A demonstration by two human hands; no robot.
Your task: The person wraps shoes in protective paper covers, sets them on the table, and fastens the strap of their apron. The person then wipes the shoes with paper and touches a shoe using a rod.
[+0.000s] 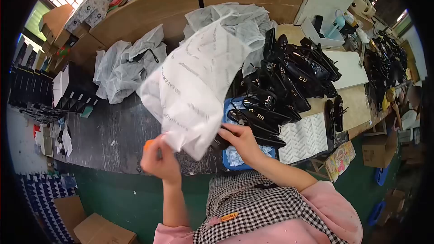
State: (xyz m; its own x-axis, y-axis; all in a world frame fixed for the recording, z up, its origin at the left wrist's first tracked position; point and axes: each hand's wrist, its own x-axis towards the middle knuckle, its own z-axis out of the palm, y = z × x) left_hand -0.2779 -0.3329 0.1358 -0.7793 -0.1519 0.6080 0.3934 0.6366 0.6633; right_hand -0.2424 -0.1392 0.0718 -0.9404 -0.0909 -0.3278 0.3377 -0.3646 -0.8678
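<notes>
A sheet of white tissue paper (194, 81) with grey printed lettering billows up over the table. My left hand (160, 160) pinches its lower left corner, and something orange sits on a finger of that hand. To the right, my right hand (246, 144) has its fingers closed at the sheet's lower right edge, around a dark piece that looks like a black shoe (219, 143), mostly hidden by the paper. Just beyond lies a heap of glossy black shoes (289, 77). Below them is a blue basket (224, 159) holding clear-wrapped packets.
Crumpled white tissue paper (120, 70) lies at the back left, with another pile (235, 13) behind the sheet. A white textured pad (303, 139) and a pair of black shoes (333, 115) are at right. Stacked dark boxes (31, 90) stand far left. Another person works far right.
</notes>
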